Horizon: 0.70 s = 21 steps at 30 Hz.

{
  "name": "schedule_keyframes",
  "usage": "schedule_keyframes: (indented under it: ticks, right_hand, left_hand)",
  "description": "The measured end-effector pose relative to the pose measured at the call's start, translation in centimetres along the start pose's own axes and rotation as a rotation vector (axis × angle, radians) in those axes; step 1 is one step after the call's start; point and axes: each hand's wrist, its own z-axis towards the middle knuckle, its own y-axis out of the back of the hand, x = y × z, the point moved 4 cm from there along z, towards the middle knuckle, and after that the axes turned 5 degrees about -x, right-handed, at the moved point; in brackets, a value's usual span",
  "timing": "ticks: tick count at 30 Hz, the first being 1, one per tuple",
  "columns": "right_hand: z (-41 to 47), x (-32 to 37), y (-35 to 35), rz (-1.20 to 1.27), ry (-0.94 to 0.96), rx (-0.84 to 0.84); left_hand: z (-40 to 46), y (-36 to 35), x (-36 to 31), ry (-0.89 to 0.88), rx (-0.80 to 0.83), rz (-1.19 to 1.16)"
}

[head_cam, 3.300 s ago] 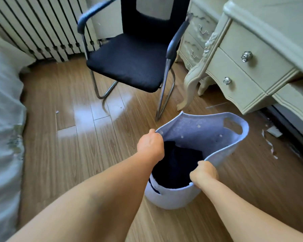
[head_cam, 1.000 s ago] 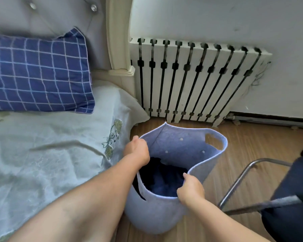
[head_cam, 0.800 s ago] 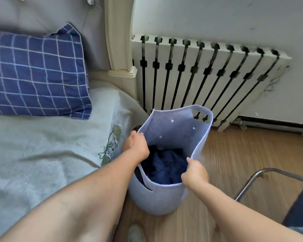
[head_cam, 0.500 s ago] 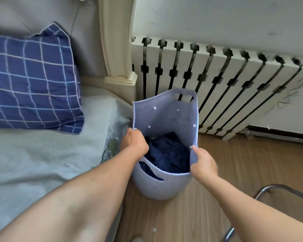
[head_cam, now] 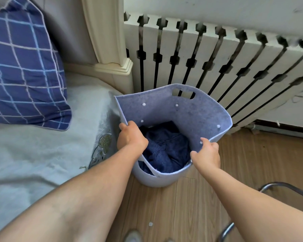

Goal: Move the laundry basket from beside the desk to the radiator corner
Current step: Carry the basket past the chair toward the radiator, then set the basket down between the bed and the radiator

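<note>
The pale blue felt laundry basket point(head_cam: 191, 110) stands on the wooden floor in the corner between the bed and the white radiator point(head_cam: 217, 67). Dark blue clothes point(head_cam: 164, 147) lie inside it. My left hand point(head_cam: 130, 137) grips the basket's left rim. My right hand point(head_cam: 206, 154) grips the right rim near the front. The far wall of the basket, with its handle slot, rests close to the radiator.
A bed with a pale sheet point(head_cam: 33, 154) and a blue checked pillow point(head_cam: 21, 70) fills the left. The cream bedpost point(head_cam: 108, 41) stands beside the radiator. A chair's chrome frame point(head_cam: 278, 187) shows at the lower right. Wooden floor point(head_cam: 173, 206) lies in front.
The basket was carried from beside the desk to the radiator, then brought closer into the corner by the bed. Both hands have kept their hold on the rim.
</note>
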Motion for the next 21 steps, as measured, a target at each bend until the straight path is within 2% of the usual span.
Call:
schedule_keyframes:
  ticks: [8, 10, 14, 21]
  right_hand:
    - [2.2, 0.0, 0.4, -0.128, -0.101, 0.032]
    - [2.6, 0.0, 0.3, -0.185, -0.058, 0.052]
    - [3.7, 1.2, 0.3, -0.205, 0.054, 0.033]
    - [5.7, 4.9, 1.7, -0.208, 0.346, 0.004]
  left_hand:
    - [1.2, -0.5, 0.1, 0.016, 0.086, 0.095]
    - [1.4, -1.1, 0.4, 0.037, 0.113, 0.101]
    - [1.6, -1.7, 1.1, 0.075, 0.054, 0.053]
    - [1.7, -1.9, 1.6, 0.196, 0.069, -0.012]
